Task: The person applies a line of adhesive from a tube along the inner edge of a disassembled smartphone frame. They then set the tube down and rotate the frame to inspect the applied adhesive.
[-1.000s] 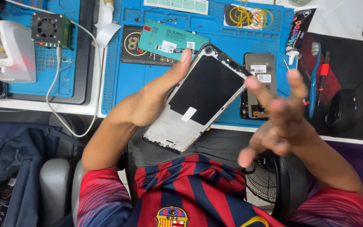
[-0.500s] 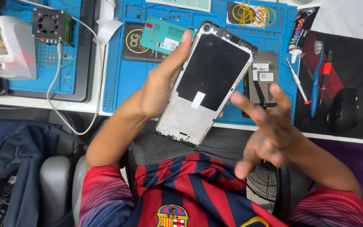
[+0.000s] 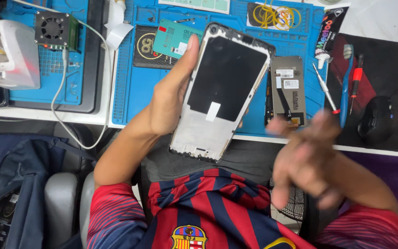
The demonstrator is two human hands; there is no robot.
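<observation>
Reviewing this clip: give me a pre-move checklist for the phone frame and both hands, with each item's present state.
1. Left hand grips the phone frame along its edge: ok.
2. Frame lifted off the blue mat: ok.
3. Right hand empty: appears so, but motion-blurred; cannot tell.
4. Display module lies flat on the mat, apart from the frame: ok.
5. Screwdriver beside the module, untouched: ok.
6. Frame free of damage or residue: cannot tell.

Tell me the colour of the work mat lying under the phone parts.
Bright blue, as the head view shows: the mat lies behind the phone frame held in the left hand.
</observation>
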